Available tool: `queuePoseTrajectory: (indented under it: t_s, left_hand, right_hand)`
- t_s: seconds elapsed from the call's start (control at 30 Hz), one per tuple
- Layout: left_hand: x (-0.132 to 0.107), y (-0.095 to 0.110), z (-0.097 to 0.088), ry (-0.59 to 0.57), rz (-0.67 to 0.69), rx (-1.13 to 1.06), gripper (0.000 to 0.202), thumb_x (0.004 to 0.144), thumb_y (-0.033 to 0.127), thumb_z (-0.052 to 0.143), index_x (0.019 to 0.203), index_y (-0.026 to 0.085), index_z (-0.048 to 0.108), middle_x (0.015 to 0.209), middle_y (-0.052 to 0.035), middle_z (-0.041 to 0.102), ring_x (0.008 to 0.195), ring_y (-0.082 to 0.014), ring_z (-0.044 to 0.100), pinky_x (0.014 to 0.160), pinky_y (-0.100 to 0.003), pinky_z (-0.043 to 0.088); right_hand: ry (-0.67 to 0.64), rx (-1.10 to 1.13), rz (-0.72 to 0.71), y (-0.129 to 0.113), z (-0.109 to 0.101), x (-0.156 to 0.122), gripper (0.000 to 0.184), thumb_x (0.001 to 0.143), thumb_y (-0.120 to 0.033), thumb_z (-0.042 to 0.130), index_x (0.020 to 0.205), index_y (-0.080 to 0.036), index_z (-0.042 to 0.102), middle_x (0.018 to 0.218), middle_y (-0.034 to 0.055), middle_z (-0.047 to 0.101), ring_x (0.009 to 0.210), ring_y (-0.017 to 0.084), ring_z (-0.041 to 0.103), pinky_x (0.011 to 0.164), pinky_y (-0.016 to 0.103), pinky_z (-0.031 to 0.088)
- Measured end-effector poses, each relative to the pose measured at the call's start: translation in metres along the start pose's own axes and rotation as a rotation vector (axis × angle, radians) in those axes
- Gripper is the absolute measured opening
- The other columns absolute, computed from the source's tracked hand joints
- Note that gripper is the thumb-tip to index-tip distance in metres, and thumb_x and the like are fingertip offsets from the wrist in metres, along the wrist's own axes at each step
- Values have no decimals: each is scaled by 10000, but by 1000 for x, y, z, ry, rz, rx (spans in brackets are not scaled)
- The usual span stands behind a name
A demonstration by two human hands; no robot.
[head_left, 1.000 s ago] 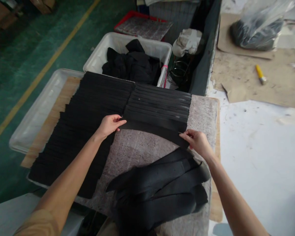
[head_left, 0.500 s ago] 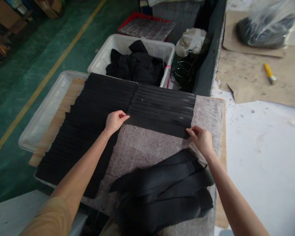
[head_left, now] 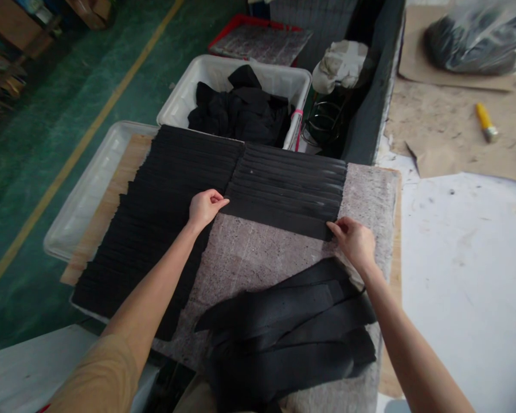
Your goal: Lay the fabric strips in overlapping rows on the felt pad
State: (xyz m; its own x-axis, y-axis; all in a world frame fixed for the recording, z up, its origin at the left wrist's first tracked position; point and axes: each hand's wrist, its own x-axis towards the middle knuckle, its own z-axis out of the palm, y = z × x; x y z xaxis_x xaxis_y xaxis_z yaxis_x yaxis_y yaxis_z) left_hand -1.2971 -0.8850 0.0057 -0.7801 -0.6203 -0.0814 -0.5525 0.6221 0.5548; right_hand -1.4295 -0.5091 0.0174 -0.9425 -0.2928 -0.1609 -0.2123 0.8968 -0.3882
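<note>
A flat black strip [head_left: 279, 219] lies at the near edge of a row of overlapping black strips [head_left: 290, 172] on a speckled grey board [head_left: 245, 252]. My left hand [head_left: 205, 207] pinches the strip's left end, thumb and fingers together. At its right end, my right hand [head_left: 355, 241] pinches the corner the same way. Left of this row, a longer column of overlapping black strips [head_left: 155, 212] runs down the board, partly under my left forearm. Closer to me is a loose heap of wider black pieces [head_left: 284, 327].
Beyond the board stands a white bin [head_left: 180, 97] of black pieces. Another white tray [head_left: 86, 189] sits under the board's left side. To the right, a white tabletop [head_left: 464, 275] carries brown paper, a yellow-handled brush [head_left: 485, 121] and a clear plastic bag [head_left: 477, 43]. A covered stool [head_left: 339, 66] stands behind.
The whole view has shifted slightly, with the scene a little further right. Both hands keep their pinch at the strip's ends, and the strip lies in nearly the same place.
</note>
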Motion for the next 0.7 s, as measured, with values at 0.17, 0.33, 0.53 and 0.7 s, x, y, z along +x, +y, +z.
queuePoseTrajectory:
  t_s: [0.17, 0.33, 0.53, 0.7]
  left_hand:
    - [-1, 2, 2, 17, -42, 12, 235, 686, 402, 719, 735, 192, 625, 636, 7, 628, 590, -146, 572, 587, -262, 395]
    - [-2, -4, 6, 32, -51, 4, 255, 686, 385, 743, 771, 179, 619, 643, 25, 601, 594, -117, 545, 601, -266, 400]
    - [-15, -1, -5, -32, 1, -259, 264, 795, 420, 652, 846, 164, 611, 632, 44, 548, 509, -70, 486, 536, -256, 394]
    - [-66, 24, -19, -267, 114, -280, 261, 773, 421, 673, 857, 174, 653, 720, 0, 622, 600, -102, 536, 560, -254, 425]
  right_hand:
    - [-6, -33, 27, -1, 3, 0, 370, 866, -555, 524, 769, -217, 641, 680, 38, 656, 591, 182, 563, 520, 269, 278]
    - [43, 58, 71, 2, 7, 1, 319, 853, -520, 572, 855, -203, 611, 721, 39, 664, 624, 191, 582, 565, 279, 348]
    - [-18, 320, -230, 0, -10, -52, 318, 877, -484, 583, 1033, -206, 582, 849, 31, 662, 659, 159, 596, 631, 286, 453]
    - [-490, 183, -825, -18, -11, -121, 359, 824, -392, 693, 1144, -244, 624, 1147, 85, 641, 1045, 250, 587, 864, 402, 479]
